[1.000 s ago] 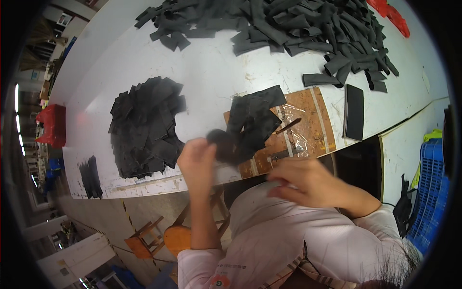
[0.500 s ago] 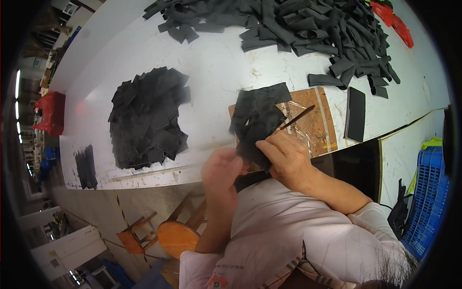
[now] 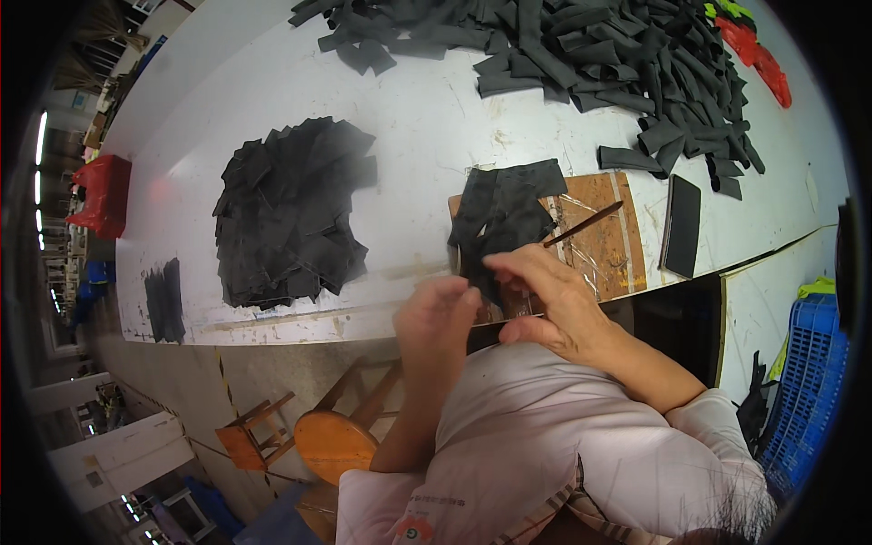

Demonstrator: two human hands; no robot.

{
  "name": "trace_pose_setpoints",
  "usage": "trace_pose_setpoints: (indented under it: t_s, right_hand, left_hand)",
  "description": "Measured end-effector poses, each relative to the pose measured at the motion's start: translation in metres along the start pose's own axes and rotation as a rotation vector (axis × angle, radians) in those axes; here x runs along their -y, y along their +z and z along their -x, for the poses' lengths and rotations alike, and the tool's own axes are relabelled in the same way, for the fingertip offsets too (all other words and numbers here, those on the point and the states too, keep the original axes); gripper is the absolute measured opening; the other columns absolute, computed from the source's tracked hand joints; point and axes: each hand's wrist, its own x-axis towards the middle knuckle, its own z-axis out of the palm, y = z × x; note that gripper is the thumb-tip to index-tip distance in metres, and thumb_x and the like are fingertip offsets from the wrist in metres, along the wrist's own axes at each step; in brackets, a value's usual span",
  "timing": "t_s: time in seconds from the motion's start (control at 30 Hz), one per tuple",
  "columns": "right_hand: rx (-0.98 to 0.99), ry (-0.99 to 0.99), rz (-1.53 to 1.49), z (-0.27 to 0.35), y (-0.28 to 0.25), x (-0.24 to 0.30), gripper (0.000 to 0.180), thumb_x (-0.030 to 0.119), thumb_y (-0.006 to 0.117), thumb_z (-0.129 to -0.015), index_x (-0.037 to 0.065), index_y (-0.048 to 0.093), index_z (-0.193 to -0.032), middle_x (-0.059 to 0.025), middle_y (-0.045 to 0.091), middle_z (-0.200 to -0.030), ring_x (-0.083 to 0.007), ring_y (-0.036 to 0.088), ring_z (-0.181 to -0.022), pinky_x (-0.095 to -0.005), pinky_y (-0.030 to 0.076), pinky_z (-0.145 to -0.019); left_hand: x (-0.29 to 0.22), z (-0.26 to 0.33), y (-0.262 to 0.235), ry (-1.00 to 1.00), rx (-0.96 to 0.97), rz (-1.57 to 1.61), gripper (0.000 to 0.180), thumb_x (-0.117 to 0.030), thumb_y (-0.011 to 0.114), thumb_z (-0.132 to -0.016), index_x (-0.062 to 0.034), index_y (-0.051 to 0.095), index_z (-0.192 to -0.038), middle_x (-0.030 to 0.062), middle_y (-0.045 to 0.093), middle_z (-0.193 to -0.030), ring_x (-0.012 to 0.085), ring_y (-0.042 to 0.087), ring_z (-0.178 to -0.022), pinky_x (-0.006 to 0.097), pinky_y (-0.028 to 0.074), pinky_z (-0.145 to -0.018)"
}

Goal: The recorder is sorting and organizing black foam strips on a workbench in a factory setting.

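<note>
My left hand (image 3: 436,318) is raised at the table's front edge. Its fingers are curled with the tips pinched together, and what is between them, if anything, does not show. Opposite it, my right hand (image 3: 559,304) has its thumb spread away from its fingers. A thin dark pointed tool (image 3: 590,222) sticks out behind the knuckles of that hand, apparently tucked among the fingers. Under and ahead of my hands, several dark grey fabric pieces (image 3: 504,200) overlap on a brown board (image 3: 604,195). My right fingertips are over the near end of these pieces; whether they touch is unclear.
On the white table (image 3: 418,163) lie a flat dark fabric pile (image 3: 291,213), a small stack (image 3: 165,304) at left, and a big heap of fabric strips (image 3: 618,64) at the back. A phone (image 3: 681,227) lies right of the board. Stools (image 3: 336,445) and a blue crate (image 3: 804,363) stand nearby.
The right thumb has opened away from the fingers, off the dark fabric. My left hand has moved slightly right. The thin tool has shifted right with my right hand; the whole view has shifted slightly.
</note>
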Motion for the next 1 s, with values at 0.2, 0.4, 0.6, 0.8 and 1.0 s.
trace_pose_setpoints:
  t_s: [0.2, 0.4, 0.6, 0.8, 1.0]
  right_hand:
    - [0.005, 0.03, -0.153, -0.004, 0.006, -0.002, 0.01, 0.002, 0.06, -0.07, -0.001, 0.058, -0.079, -0.0101, 0.052, -0.068, -0.0245, 0.052, -0.058, -0.03, 0.041, -0.05]
    - [0.108, -0.187, 0.35, -0.002, 0.021, -0.012, 0.02, 0.004, 0.058, -0.06, 0.0, 0.05, -0.079, -0.0119, 0.044, -0.071, -0.0273, 0.049, -0.066, -0.0362, 0.04, -0.052]
    - [0.02, 0.081, -0.003, -0.011, 0.021, -0.012, 0.01, 0.001, 0.058, -0.065, 0.0, 0.054, -0.075, -0.012, 0.05, -0.067, -0.023, 0.05, -0.056, -0.0316, 0.041, -0.049]
    - [0.099, 0.424, -0.597, -0.015, 0.018, -0.015, 0.004, 0.002, 0.057, -0.071, -0.002, 0.055, -0.071, -0.0007, 0.046, -0.061, -0.0047, 0.039, -0.052, -0.0192, 0.031, -0.046]
    - [0.258, 0.277, -0.341, -0.019, 0.013, 0.001, 0.007, 0.004, 0.056, -0.074, -0.002, 0.054, -0.071, -0.0018, 0.047, -0.061, -0.0063, 0.042, -0.053, -0.0217, 0.033, -0.047]
  left_hand:
    - [0.003, 0.006, 0.01, 0.378, -0.002, -0.433, 0.008, -0.003, 0.056, -0.075, -0.0001, 0.054, -0.083, 0.007, 0.057, -0.064, 0.0121, 0.056, -0.055, 0.023, 0.044, -0.051]
    - [0.039, -0.008, 0.019, 0.579, -0.366, -0.462, 0.01, 0.002, 0.054, -0.074, -0.0005, 0.053, -0.083, 0.0068, 0.056, -0.062, 0.01, 0.052, -0.047, 0.024, 0.042, -0.043]
    - [0.018, -0.022, -0.002, -0.18, -0.083, 0.406, 0.026, 0.008, 0.051, -0.072, 0.0017, 0.042, -0.096, 0.0079, 0.055, -0.071, 0.005, 0.042, -0.044, 0.018, 0.031, -0.036]
    - [-0.003, -0.016, -0.003, -0.122, 0.147, 0.486, 0.032, 0.011, 0.05, -0.069, 0.0024, 0.043, -0.099, 0.0041, 0.05, -0.074, 0.005, 0.044, -0.046, 0.018, 0.035, -0.041]
    - [0.016, -0.019, 0.006, 0.436, -0.324, -0.398, 0.017, 0.006, 0.054, -0.068, -0.0001, 0.056, -0.083, 0.0048, 0.055, -0.07, 0.0041, 0.044, -0.047, 0.019, 0.035, -0.044]
